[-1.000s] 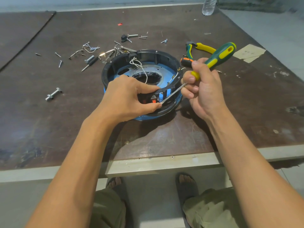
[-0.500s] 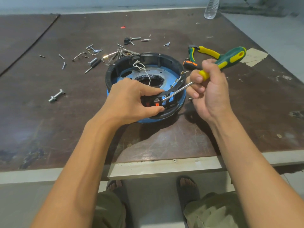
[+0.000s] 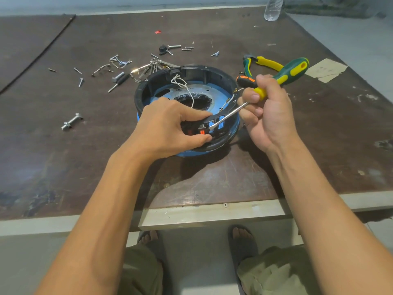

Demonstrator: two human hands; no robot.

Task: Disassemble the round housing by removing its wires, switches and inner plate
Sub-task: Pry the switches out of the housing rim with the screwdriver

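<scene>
– Steel bolt [image 3: 71, 122] lies at nine o'clock of the round housing [image 3: 197, 75], well apart; loose screws [image 3: 119, 69] are scattered from ten to twelve. Where does it stand?
– On the brown table [image 3: 63, 167], the round housing sits flat, near the front edge. White wires [image 3: 183, 85] loop up from its twelve o'clock wall; the blue inner plate [image 3: 221, 93] is seated in its floor
– Left hand?
– The left hand [image 3: 168, 128] lies over the six o'clock rim, forefinger above and thumb below pinching the wall beside an orange switch [image 3: 202, 131]
– Right hand?
– The right hand [image 3: 272, 118] is wrapped round the green-and-yellow screwdriver [image 3: 285, 74], held at three o'clock; the blade tip meets the switch at about five o'clock
– Anything beyond?
– Pliers [image 3: 268, 62] lie at two o'clock, a clear bottle [image 3: 272, 7] at one o'clock by the far edge, a paper scrap [image 3: 325, 70] further right
</scene>
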